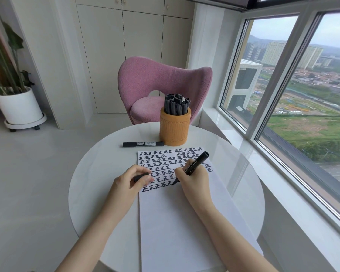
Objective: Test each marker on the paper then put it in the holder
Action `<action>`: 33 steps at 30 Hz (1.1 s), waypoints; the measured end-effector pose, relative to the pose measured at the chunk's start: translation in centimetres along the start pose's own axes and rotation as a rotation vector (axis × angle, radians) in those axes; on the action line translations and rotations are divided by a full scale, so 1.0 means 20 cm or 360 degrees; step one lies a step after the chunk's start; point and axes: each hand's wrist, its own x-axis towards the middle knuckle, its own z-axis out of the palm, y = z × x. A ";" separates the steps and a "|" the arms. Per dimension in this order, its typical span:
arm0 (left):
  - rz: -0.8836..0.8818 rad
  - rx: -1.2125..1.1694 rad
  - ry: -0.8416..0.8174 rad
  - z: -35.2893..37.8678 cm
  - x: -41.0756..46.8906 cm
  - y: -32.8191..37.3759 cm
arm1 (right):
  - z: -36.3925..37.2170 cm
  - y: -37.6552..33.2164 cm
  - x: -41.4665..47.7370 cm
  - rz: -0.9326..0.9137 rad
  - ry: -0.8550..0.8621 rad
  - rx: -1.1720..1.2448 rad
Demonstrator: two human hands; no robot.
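My right hand [194,178] grips a black marker [197,162], its tip touching the white paper [175,222] at the end of the lowest row of black marks. My left hand [133,180] pinches the marker's black cap [140,177] at the paper's left edge. The paper's upper part is filled with rows of the same black character. An orange round holder [174,127] stands beyond the paper with several black markers [176,105] upright in it. One more capped black marker [143,144] lies on the table left of the holder.
The round white table [98,173] has a pink chair [161,85] behind it. A large window [302,95] runs along the right. A potted plant [18,103] on a wheeled base stands on the floor at far left.
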 end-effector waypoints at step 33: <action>-0.0025 -0.0470 0.0011 0.09 -0.01 0.21 | -0.03 -0.23 -0.03 0.0169 -0.0086 0.0708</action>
